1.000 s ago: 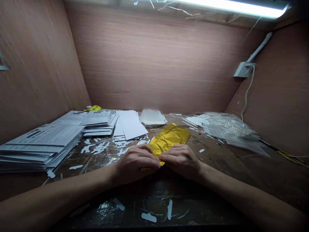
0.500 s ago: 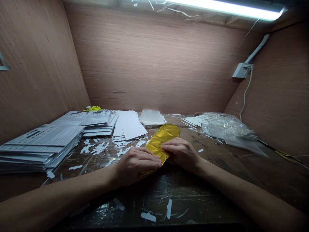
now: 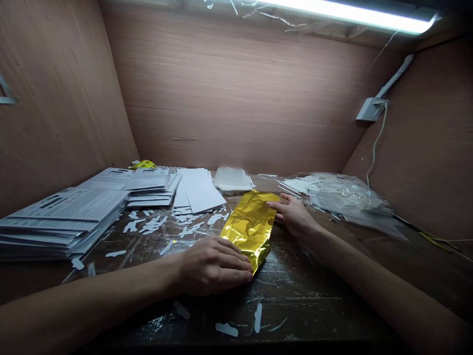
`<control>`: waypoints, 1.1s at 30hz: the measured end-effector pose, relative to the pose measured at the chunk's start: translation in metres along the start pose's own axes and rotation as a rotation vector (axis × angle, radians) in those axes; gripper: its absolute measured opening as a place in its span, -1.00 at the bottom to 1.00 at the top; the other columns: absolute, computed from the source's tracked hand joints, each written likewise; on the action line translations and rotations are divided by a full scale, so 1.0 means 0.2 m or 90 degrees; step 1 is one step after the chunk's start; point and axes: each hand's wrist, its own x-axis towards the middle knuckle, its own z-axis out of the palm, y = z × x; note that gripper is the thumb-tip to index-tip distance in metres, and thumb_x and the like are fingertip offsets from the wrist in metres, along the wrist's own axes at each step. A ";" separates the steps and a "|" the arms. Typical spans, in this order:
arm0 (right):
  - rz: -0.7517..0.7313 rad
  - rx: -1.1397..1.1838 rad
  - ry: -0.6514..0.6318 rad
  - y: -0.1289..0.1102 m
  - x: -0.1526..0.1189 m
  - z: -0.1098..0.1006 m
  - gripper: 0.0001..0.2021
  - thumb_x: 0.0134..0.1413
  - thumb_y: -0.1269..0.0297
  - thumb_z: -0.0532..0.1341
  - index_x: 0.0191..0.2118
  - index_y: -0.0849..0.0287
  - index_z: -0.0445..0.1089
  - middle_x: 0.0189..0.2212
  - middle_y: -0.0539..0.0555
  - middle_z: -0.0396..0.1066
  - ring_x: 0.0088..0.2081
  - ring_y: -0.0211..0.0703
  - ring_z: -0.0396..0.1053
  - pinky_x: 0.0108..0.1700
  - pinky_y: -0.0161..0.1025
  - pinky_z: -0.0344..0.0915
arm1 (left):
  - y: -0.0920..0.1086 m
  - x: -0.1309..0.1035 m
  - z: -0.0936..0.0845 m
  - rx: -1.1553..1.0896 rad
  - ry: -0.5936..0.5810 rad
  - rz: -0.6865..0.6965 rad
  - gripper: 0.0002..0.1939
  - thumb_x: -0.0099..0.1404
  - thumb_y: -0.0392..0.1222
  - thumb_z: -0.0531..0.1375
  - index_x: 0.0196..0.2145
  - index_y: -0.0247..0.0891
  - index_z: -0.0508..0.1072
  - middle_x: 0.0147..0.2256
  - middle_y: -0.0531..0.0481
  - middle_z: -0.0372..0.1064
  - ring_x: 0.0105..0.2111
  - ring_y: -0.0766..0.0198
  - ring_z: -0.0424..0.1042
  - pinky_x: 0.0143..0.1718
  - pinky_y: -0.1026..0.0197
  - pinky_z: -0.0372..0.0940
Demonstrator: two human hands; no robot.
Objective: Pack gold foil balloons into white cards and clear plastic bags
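Note:
A shiny gold foil bag (image 3: 253, 222), creased and flat, lies aslant on the dark table. My left hand (image 3: 218, 266) is closed over its near left end, fingers together and pressed on the foil; the thumb is hidden. At the far right edge of the bag, my right hand (image 3: 293, 214) pinches the foil between thumb and fingers. The foil near my left fingertips is bent and catches the light.
Stacks of printed cards (image 3: 62, 212) stand at the left, with blank white sheets (image 3: 203, 190) beside them. Clear plastic sleeves (image 3: 232, 178) lie at the back. White sticks in a plastic bag (image 3: 343, 192) are at the right. Small white paper cut-outs (image 3: 226, 329) are scattered about.
My right hand has slid away and to the right, from the bag's middle to its far right edge. The bag shows flatter and wider. My left hand has shifted slightly nearer.

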 end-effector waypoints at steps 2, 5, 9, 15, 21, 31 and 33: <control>0.080 0.104 0.036 -0.03 -0.03 0.03 -0.04 -0.07 0.48 0.45 0.39 0.19 -0.06 -0.03 0.23 0.52 -0.09 0.01 0.59 -0.08 -0.17 0.60 | 0.01 0.00 0.00 0.005 0.000 0.008 -0.73 0.47 -0.33 0.07 -0.11 -0.31 0.58 -0.12 -0.18 0.62 -0.08 0.17 0.62 0.04 0.21 0.50; 0.120 0.160 0.086 -0.06 -0.04 0.04 -0.03 -0.12 0.63 0.41 0.37 0.18 -0.05 -0.14 0.15 0.55 -0.21 -0.07 0.61 -0.23 -0.27 0.61 | 0.04 0.02 0.01 0.011 0.018 0.057 -0.76 0.42 -0.37 0.11 -0.14 -0.38 0.59 -0.13 -0.24 0.61 -0.07 0.10 0.61 0.11 0.18 0.47; 0.175 0.161 -0.004 -0.09 -0.04 0.02 -0.54 -0.04 0.61 0.36 0.03 0.29 0.40 -0.30 0.14 0.57 -0.46 -0.21 0.52 -0.47 -0.37 0.50 | 0.07 0.05 0.03 0.012 0.004 0.105 -0.80 0.37 -0.39 0.16 -0.20 -0.36 0.61 -0.12 -0.28 0.60 -0.05 0.04 0.60 0.13 0.15 0.46; 0.210 0.127 -0.093 -0.08 -0.05 0.02 -0.81 -0.12 0.55 0.42 -0.28 0.37 0.54 -0.27 0.28 0.62 -0.34 0.01 0.59 -0.27 -0.15 0.58 | 0.08 0.05 0.03 0.007 -0.012 0.080 -0.81 0.38 -0.37 0.17 -0.20 -0.28 0.61 -0.13 -0.21 0.62 -0.10 0.11 0.62 0.09 0.19 0.48; 0.205 0.110 0.006 -0.07 -0.02 0.01 -0.86 -0.08 0.49 0.43 -0.32 0.37 0.53 -0.33 0.29 0.61 -0.34 0.05 0.60 -0.27 -0.11 0.58 | 0.06 0.03 0.00 0.006 0.009 0.036 -0.78 0.43 -0.36 0.12 -0.13 -0.32 0.58 -0.16 -0.20 0.63 -0.18 0.15 0.65 -0.15 0.25 0.56; 0.156 0.020 0.044 -0.01 0.00 -0.01 -0.86 -0.12 0.43 0.40 -0.36 0.26 0.47 -0.40 0.20 0.59 -0.40 -0.02 0.56 -0.40 -0.19 0.53 | 0.06 0.01 0.01 -0.056 -0.015 0.004 -0.73 0.42 -0.35 0.13 0.02 -0.29 0.50 -0.16 -0.22 0.63 -0.17 0.14 0.64 -0.20 0.25 0.54; 0.128 -0.013 0.075 -0.01 0.01 -0.02 -0.86 -0.15 0.43 0.40 -0.40 0.23 0.45 -0.49 0.13 0.55 -0.49 -0.09 0.51 -0.51 -0.26 0.45 | 0.05 0.00 0.01 -0.063 -0.028 -0.021 -0.69 0.42 -0.36 0.12 0.08 -0.29 0.47 -0.12 -0.23 0.61 -0.17 0.14 0.64 -0.17 0.24 0.53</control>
